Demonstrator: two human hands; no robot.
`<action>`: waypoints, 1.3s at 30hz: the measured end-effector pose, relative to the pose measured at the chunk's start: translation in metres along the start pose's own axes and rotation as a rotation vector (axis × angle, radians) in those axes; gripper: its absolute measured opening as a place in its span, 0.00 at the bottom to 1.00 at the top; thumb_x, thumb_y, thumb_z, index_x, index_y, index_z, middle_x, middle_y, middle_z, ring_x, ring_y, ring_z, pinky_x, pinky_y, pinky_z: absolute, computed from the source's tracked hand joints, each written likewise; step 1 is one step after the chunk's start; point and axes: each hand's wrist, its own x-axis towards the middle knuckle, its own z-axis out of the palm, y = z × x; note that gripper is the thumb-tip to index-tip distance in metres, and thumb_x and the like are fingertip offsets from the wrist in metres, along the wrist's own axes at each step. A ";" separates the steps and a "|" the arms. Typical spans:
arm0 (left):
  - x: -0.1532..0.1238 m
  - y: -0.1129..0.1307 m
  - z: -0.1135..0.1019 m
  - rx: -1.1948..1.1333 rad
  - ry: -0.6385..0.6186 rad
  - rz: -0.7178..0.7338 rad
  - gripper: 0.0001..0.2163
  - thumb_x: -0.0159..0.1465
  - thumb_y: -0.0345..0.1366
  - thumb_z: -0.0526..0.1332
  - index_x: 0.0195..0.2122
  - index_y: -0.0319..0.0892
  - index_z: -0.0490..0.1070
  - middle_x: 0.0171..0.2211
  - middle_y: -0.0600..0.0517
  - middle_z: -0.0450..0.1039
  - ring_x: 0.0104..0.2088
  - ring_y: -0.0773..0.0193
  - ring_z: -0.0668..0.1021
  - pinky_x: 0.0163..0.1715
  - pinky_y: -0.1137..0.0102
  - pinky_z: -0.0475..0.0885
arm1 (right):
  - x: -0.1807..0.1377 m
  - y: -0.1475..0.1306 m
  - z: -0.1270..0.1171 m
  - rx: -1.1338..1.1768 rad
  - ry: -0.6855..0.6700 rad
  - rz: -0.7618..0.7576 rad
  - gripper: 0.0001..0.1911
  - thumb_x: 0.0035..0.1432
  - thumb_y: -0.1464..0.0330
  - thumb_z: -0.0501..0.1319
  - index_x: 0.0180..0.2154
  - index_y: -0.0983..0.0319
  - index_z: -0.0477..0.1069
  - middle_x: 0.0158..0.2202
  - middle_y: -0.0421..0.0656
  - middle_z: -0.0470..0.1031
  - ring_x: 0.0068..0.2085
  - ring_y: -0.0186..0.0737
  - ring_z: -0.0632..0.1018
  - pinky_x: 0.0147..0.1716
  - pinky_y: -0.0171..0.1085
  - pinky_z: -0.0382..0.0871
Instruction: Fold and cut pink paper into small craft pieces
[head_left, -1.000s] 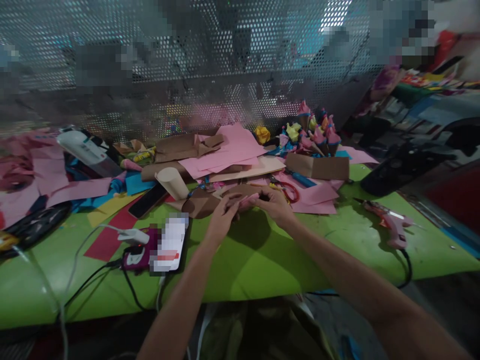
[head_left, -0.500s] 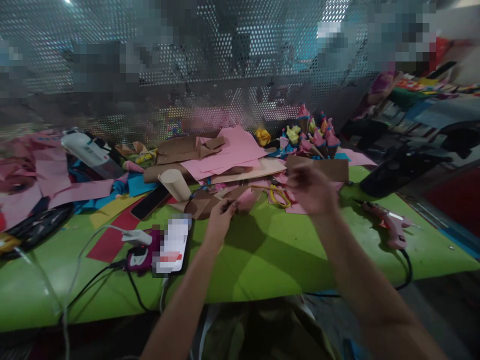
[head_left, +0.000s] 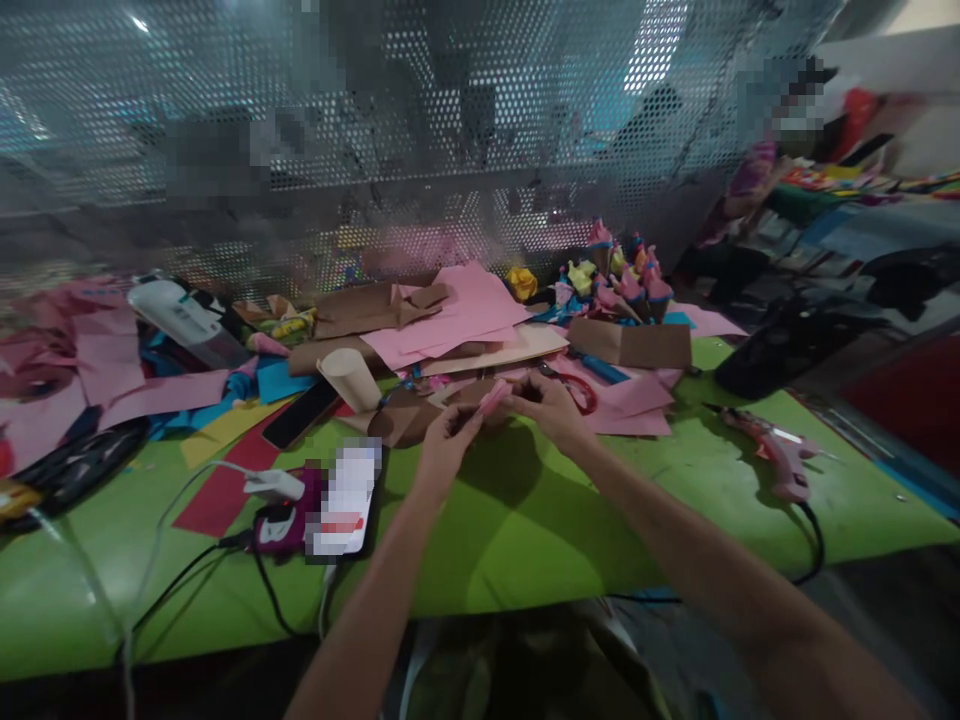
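A small folded piece of pink paper (head_left: 495, 398) is pinched between my two hands above the green table. My left hand (head_left: 448, 432) grips its left side, fingers closed. On the other side, the fingertips of my right hand (head_left: 551, 405) are pressed on its upper right edge. Brown paper (head_left: 409, 415) lies just behind and left of my left hand. Scissors with red handles (head_left: 583, 393) rest on pink sheets (head_left: 634, 405) beyond my right hand, near a blue tool (head_left: 600, 367) whose kind I cannot make out.
A pink glue gun (head_left: 784, 455) rests at the right, its cord over the front edge. Paper cones (head_left: 630, 285) stand at the back. A rolled paper tube (head_left: 350, 378), a lit phone (head_left: 349, 500), a purple power adapter (head_left: 281, 520) and cables lie left on the green table (head_left: 540, 560).
My right hand has come left and down from over the brown cardboard onto the pink paper. The red-handled scissors now show; the yellow-handled ones are no longer visible.
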 end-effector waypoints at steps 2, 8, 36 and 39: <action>0.000 -0.001 0.001 0.022 -0.018 0.014 0.14 0.53 0.45 0.68 0.36 0.43 0.76 0.32 0.51 0.76 0.33 0.63 0.74 0.33 0.70 0.67 | -0.003 0.001 -0.002 -0.025 0.000 -0.024 0.20 0.46 0.52 0.67 0.24 0.61 0.66 0.23 0.37 0.68 0.27 0.34 0.67 0.28 0.35 0.60; 0.001 -0.001 0.000 0.087 0.000 0.007 0.12 0.53 0.45 0.68 0.30 0.42 0.74 0.28 0.53 0.73 0.31 0.64 0.72 0.35 0.70 0.66 | -0.002 0.006 -0.005 -0.057 -0.093 -0.067 0.15 0.49 0.55 0.66 0.27 0.61 0.72 0.25 0.38 0.73 0.28 0.36 0.71 0.29 0.35 0.63; 0.006 0.010 0.000 -0.009 0.140 -0.046 0.17 0.45 0.48 0.71 0.28 0.41 0.73 0.23 0.55 0.70 0.25 0.68 0.68 0.27 0.72 0.62 | 0.140 -0.005 -0.106 -1.289 0.216 0.111 0.19 0.64 0.71 0.52 0.51 0.62 0.75 0.51 0.55 0.75 0.50 0.53 0.76 0.46 0.45 0.69; 0.007 0.009 0.000 -0.003 0.131 -0.052 0.18 0.45 0.50 0.71 0.28 0.41 0.73 0.22 0.56 0.70 0.24 0.68 0.67 0.27 0.72 0.61 | 0.156 -0.050 -0.091 -1.189 0.303 -0.240 0.24 0.65 0.69 0.52 0.62 0.57 0.64 0.57 0.50 0.69 0.52 0.50 0.75 0.47 0.42 0.70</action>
